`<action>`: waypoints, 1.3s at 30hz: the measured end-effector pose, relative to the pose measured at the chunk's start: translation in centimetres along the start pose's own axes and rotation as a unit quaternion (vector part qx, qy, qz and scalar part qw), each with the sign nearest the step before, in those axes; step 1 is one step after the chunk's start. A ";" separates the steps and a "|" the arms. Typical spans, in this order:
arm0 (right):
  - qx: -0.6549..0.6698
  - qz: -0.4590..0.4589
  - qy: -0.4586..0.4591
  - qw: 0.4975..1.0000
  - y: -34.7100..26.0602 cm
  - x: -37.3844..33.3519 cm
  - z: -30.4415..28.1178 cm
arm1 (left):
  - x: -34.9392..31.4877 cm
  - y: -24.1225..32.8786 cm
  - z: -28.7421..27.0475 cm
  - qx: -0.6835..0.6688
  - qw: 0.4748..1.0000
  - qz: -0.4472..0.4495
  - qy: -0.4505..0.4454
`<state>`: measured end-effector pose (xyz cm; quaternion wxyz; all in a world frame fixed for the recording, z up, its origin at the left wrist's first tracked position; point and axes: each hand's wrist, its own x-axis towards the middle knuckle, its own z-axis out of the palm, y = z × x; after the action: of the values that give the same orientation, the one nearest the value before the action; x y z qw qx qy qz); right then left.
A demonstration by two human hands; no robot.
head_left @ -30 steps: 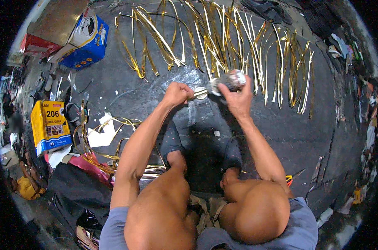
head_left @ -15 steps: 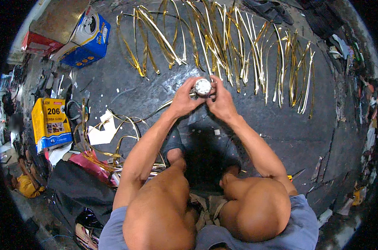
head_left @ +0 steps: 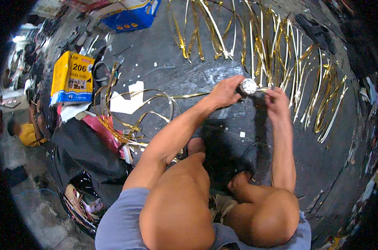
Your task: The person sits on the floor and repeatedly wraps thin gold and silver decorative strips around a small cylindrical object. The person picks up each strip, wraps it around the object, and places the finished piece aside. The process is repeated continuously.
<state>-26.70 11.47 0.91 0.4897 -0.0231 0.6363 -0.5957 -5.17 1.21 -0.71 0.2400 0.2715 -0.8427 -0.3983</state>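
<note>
My left hand (head_left: 226,92) is closed round a small cylinder with a whitish, speckled round top (head_left: 249,86). My right hand (head_left: 277,102) sits just right of it, with thumb and fingers pinched on a shiny strip (head_left: 262,89) that comes off the cylinder's side. From the left, a gold strip (head_left: 191,96) runs out of a loose tangle to my left hand, whose fingers hide where it goes. Several rows of cut gold strips (head_left: 297,66) lie on the dark floor mat (head_left: 155,79) beyond my hands.
A yellow-and-blue box (head_left: 72,79) stands at the left, a blue-and-white box (head_left: 133,16) at the far left. White scraps (head_left: 128,98), pink material (head_left: 105,129) and a black bag (head_left: 87,146) lie nearby. A person in yellow (head_left: 28,133) is at the left edge. Dark sandals (head_left: 316,31) lie far right.
My right hand has come away from the cylinder to the right, pinching the strip. My left hand keeps its hold. The whole view has swung, so the floor things appear shifted right.
</note>
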 end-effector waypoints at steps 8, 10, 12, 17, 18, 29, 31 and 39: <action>0.239 -0.207 -0.076 0.946 -19.9 -16.8 -11.4 | 0.9 0.3 0.1 -0.026 0.998 -0.041 -0.050; 0.217 -0.209 -0.036 0.953 -21.2 -19.9 -7.5 | 0.2 -0.3 0.0 0.001 0.999 -0.034 -0.037; 0.278 -0.184 -0.163 0.929 -22.8 -20.7 -11.3 | 0.5 0.3 -0.3 0.008 0.998 -0.043 -0.046; 0.251 -0.286 -0.188 0.905 -30.9 -16.1 -15.8 | 0.9 1.2 -1.2 -0.023 0.999 -0.026 -0.037; 0.206 -0.317 -0.150 0.914 -32.5 -13.8 -16.5 | 0.0 1.5 -2.1 -0.032 0.999 -0.006 -0.014; -0.083 -0.639 0.099 0.758 -41.7 -3.7 -27.8 | -14.3 -8.0 -15.8 0.319 0.718 -0.597 0.163; -0.129 -0.632 0.261 0.718 -36.2 -3.4 -28.2 | -16.7 -11.1 -16.5 0.298 0.743 -0.562 0.210; 0.397 -0.346 0.384 0.758 -12.8 -1.6 -39.9 | -15.5 -10.8 -15.4 0.092 0.777 -0.416 0.463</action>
<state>-58.93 38.13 4.26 -0.0702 0.1856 0.4262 -0.8826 18.72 -2.84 -3.49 0.3862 0.7678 -0.4677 -0.2062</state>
